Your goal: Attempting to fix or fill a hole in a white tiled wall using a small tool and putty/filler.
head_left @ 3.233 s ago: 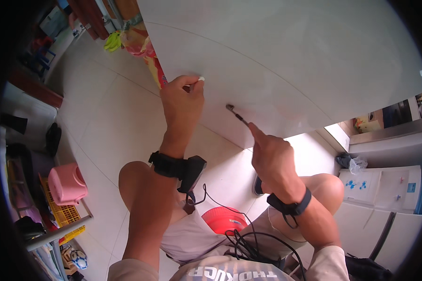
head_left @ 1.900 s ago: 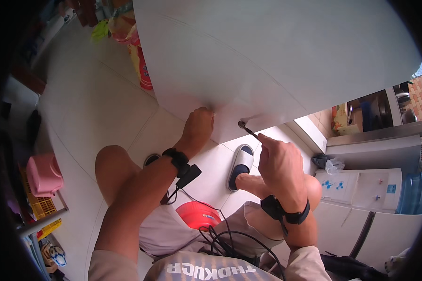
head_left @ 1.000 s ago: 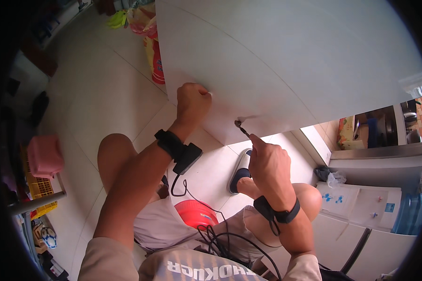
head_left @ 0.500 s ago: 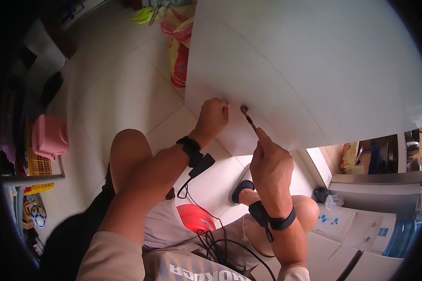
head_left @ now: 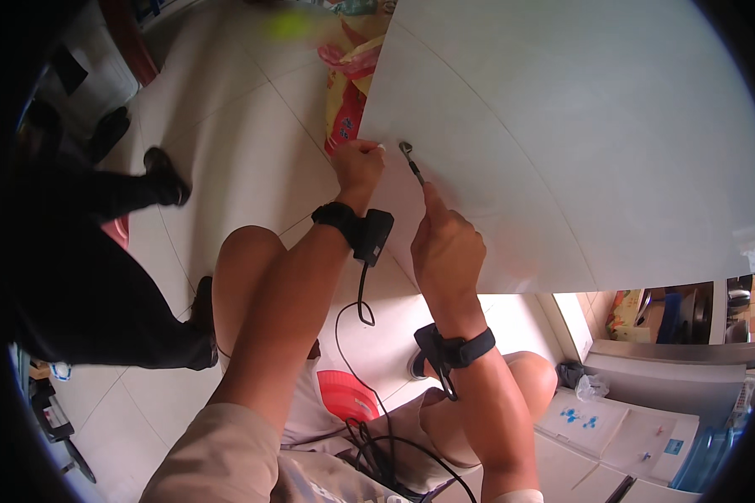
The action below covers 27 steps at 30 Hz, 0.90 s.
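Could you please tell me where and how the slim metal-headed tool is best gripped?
I'd probably grip the tool by its near end, coming from the person's side, where the right hand holds it: the slim shaft points there, away from the wider head.

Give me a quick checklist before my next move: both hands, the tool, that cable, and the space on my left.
1. Right hand gripping the tool: ok, fingers closed around it, index finger along the shaft.
2. Tool head touching the pale panel: cannot tell from this angle.
3. Left hand holding the small white piece: ok, pinched at the fingertips.
4. Left hand apart from the tool head: ok, though the gap is small.
5. Black cable tidy: not ok, loose loops lie over your lap.
6. Left side clear: not ok, another person's dark-trousered legs are there.
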Motion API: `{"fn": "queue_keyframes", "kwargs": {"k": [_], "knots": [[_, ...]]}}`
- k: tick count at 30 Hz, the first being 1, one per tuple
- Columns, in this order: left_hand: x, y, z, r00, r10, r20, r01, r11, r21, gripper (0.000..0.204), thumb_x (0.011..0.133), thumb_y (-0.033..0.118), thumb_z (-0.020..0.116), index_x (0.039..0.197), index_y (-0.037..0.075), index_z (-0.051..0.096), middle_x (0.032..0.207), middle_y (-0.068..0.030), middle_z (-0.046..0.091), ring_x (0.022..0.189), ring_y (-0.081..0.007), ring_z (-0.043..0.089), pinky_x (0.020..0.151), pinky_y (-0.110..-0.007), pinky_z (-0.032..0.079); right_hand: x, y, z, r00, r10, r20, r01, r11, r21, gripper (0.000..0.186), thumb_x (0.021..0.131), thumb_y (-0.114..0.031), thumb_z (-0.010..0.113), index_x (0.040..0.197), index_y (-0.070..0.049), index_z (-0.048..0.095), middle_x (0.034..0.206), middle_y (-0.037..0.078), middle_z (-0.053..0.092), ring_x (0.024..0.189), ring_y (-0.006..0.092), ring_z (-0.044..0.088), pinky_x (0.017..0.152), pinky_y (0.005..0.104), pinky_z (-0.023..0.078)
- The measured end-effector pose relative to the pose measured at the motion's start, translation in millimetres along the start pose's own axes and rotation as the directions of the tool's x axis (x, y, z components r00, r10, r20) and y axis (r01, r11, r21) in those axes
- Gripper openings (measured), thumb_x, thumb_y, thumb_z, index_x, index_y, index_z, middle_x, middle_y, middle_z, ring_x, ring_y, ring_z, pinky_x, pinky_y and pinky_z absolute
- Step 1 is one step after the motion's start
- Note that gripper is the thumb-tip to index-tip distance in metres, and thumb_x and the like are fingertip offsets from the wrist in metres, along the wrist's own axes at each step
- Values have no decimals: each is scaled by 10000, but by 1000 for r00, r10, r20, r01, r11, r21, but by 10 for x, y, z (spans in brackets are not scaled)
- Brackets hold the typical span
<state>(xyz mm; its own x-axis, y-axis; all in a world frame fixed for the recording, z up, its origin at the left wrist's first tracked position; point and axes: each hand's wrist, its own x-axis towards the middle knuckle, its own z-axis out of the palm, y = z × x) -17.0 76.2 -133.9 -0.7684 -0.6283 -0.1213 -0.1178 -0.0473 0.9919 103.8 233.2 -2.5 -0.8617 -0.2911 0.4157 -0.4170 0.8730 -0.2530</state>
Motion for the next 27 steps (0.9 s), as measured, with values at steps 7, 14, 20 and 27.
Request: {"fn": "queue_keyframes", "kwargs": {"k": [7,14,20,27], "knots": [[-355,-391,-133,937,214,277,-286,924,254,110,783,88,788,795,-19,764,753,-205,729,709,-328,732,723,-394,582,-291,-68,-141,946,167,278,-130,981,-147,386,894,-37,549,1255,-12,683,720,234,695,657,425,705,599,503,564],[-656,-107,63,928,207,309,-313,885,345,100,774,63,715,788,-20,768,778,-250,717,790,-418,728,789,-451,588,-257,2,-323,956,233,178,-224,972,-68,331,906,-45,533,1172,-40,729,738,234,704,676,448,696,631,503,569],[-491,362,-120,969,128,211,-154,982,109,126,792,78,727,805,-44,758,755,-220,728,702,-342,732,701,-389,575,-255,-24,-446,944,235,232,-202,967,-157,286,917,-70,547,1102,-75,765,783,244,712,752,446,713,691,494,587],[-738,657,11,936,335,106,-334,942,-29,100,821,57,757,825,-42,739,696,-111,708,624,-173,675,596,-316,519,-342,181,-735,920,281,272,-247,957,-153,240,936,-99,607,1134,-88,742,823,211,729,796,423,716,723,475,593]]}}
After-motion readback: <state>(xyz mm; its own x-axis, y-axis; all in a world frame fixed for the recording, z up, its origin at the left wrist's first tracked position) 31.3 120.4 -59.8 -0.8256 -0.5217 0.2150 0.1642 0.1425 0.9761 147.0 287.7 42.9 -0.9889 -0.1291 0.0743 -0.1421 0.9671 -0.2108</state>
